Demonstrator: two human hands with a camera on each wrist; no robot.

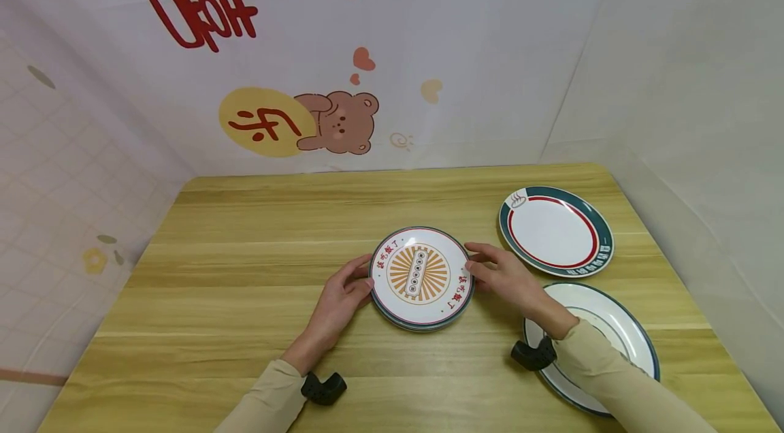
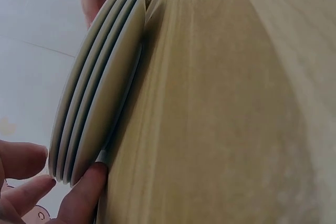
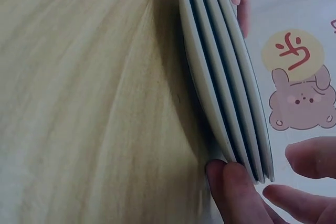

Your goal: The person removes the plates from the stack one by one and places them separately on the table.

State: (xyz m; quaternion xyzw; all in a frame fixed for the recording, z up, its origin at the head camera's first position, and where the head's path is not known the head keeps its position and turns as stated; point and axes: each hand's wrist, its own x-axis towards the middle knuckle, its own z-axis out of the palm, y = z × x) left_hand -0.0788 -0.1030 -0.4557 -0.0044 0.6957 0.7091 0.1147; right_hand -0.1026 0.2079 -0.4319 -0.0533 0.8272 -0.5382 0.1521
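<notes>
A stack of several small round plates (image 1: 419, 276) is at mid-table, its top plate white with an orange sunburst and red characters. My left hand (image 1: 344, 297) holds the left edge, thumb at the rim. Fingers (image 2: 86, 192) of that hand reach low under the stack's rim in the left wrist view. On the opposite edge, my right hand (image 1: 505, 276) grips the stack with its fingertips at the rim. In the right wrist view, fingers (image 3: 239, 187) lie beneath the lower edge. The plates' stacked rims (image 3: 223, 72) show there, close over the wooden table (image 1: 245, 269).
At the back right lies an oval plate (image 1: 554, 232) with a dark green border and red line. A larger round plate (image 1: 637, 338) with dark rim lines is at the front right, partly beneath my right forearm. A printed white cloth wall (image 1: 490, 45) rises behind the table.
</notes>
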